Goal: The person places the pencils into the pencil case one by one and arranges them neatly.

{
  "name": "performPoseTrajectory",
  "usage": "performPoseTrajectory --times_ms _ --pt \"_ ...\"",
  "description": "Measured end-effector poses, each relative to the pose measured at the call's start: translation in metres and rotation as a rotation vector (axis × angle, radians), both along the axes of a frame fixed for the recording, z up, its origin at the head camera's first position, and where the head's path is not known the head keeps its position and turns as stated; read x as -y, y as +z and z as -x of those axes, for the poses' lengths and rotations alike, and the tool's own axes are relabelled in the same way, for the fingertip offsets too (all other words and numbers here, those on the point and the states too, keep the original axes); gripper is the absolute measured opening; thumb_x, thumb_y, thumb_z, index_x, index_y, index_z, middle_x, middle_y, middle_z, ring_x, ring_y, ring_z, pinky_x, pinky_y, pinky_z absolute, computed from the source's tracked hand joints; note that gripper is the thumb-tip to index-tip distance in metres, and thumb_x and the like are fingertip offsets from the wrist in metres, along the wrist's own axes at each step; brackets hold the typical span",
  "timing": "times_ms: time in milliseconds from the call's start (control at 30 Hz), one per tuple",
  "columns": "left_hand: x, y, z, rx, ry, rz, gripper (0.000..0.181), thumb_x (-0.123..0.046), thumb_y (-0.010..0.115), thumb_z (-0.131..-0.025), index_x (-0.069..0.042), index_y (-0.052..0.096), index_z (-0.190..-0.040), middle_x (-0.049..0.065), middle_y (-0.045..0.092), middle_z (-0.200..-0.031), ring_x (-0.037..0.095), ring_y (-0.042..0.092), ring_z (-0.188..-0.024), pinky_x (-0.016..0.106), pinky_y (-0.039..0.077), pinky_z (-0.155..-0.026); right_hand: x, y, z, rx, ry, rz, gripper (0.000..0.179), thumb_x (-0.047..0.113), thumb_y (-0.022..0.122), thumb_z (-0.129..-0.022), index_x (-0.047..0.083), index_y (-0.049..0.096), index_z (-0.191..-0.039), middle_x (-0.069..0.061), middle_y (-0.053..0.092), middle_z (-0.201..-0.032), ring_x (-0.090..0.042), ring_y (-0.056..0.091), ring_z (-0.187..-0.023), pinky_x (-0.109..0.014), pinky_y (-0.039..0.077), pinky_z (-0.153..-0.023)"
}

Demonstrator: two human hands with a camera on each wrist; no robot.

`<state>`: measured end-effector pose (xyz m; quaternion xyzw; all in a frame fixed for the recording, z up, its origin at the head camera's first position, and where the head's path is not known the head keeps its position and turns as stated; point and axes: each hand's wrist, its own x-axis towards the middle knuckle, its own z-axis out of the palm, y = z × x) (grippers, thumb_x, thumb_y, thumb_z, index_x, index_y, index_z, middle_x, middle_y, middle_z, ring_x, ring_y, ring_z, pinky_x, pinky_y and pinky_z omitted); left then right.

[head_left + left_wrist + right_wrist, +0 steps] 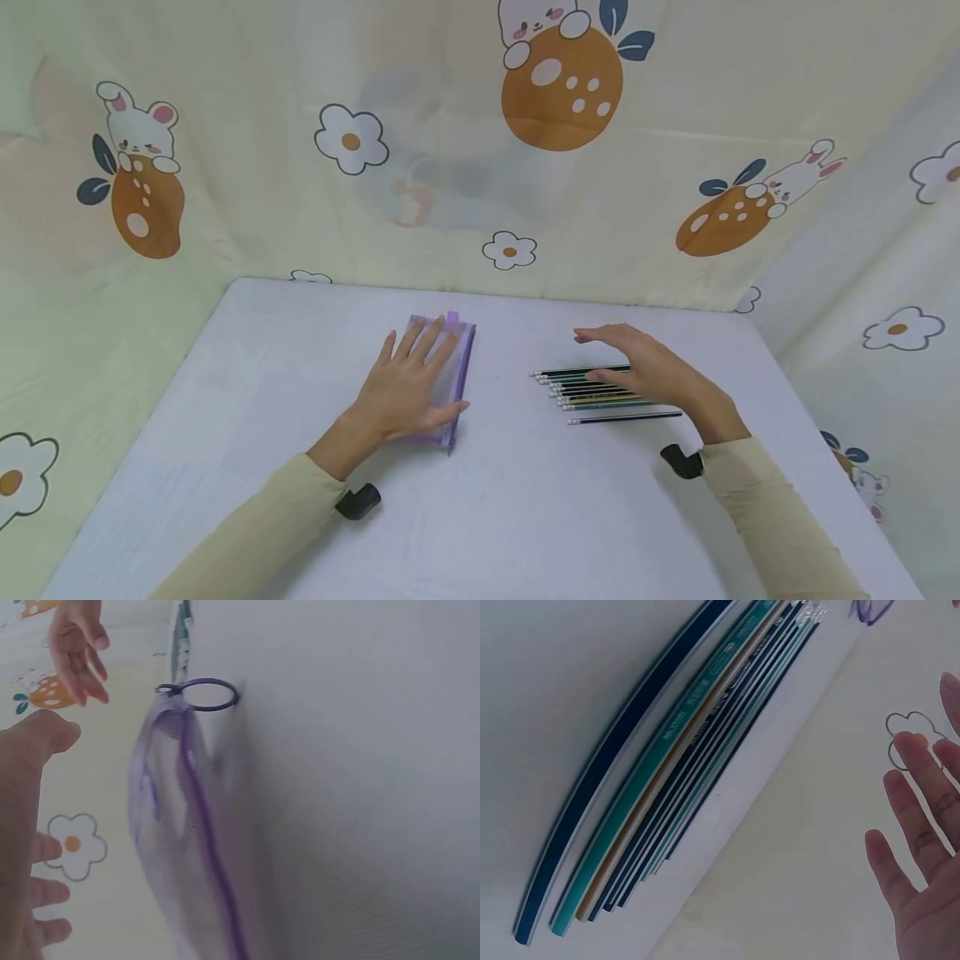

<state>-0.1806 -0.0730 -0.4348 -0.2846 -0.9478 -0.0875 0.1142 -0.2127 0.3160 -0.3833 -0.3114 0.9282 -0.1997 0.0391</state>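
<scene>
A purple mesh zip pouch (465, 358) lies flat on the table, left of the middle. My left hand (408, 387) is held over it, palm down with fingers spread, covering much of the mesh. In the left wrist view, a dark purple ring (210, 694) stands out from one end of the pouch (176, 817). Several pencils (558, 390), dark, green and one yellowish, lie side by side to the right. One dark pencil (618, 419) lies a little apart at the near side. Above the row hovers my right hand (656, 367), thumb and fingers apart, holding nothing; it hides part of the pencils.
The white table (495, 517) extends around the pouch and pencils. A pale curtain (420, 233) with rabbits and flowers hangs behind the table's far edge and along both sides. Each wrist carries a small black camera mount (358, 502).
</scene>
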Motion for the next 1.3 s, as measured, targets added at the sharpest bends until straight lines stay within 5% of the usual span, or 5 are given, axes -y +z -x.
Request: performPoseTrajectory --times_ms 433,867,1100,1300 --pt "-0.01 -0.027 0.004 0.033 -0.015 0.033 0.094 -0.07 0.055 -0.088 -0.014 0.032 -0.16 0.015 0.022 -0.168 0.041 0.023 -0.153 0.07 0.027 -0.113 -0.017 -0.017 0.013 0.11 -0.054 -0.029 0.067 0.016 0.075 -0.093 0.014 0.046 -0.153 -0.008 0.061 -0.142 -0.034 0.045 -0.14 -0.06 0.036 -0.112" --pt "-0.011 -0.03 0.003 0.148 0.004 0.032 0.09 -0.066 0.054 -0.091 -0.018 0.028 -0.162 0.016 0.021 -0.168 0.047 0.022 -0.151 0.075 0.03 -0.107 -0.033 -0.036 0.032 0.2 -0.027 0.046 0.053 0.011 0.07 -0.096 0.016 0.055 -0.147 -0.002 0.061 -0.143 -0.028 0.052 -0.136 -0.059 0.04 -0.11" --pt "-0.013 -0.031 0.003 0.235 0.012 0.022 0.09 -0.066 0.052 -0.092 -0.018 0.024 -0.163 0.018 0.015 -0.169 0.049 0.016 -0.152 0.076 0.027 -0.108 -0.035 -0.037 0.042 0.237 -0.044 0.025 0.043 0.005 0.07 -0.094 0.013 0.065 -0.136 -0.005 0.069 -0.128 -0.028 0.06 -0.125 -0.057 0.045 -0.106" --pt "-0.014 -0.033 0.003 0.237 0.004 0.03 0.089 -0.065 0.051 -0.093 -0.017 0.024 -0.163 0.02 0.017 -0.168 0.051 0.017 -0.151 0.072 0.027 -0.112 -0.04 -0.042 0.05 0.27 -0.066 -0.01 0.032 0.004 0.069 -0.095 0.012 0.071 -0.127 -0.002 0.071 -0.122 -0.024 0.063 -0.118 -0.052 0.049 -0.103"
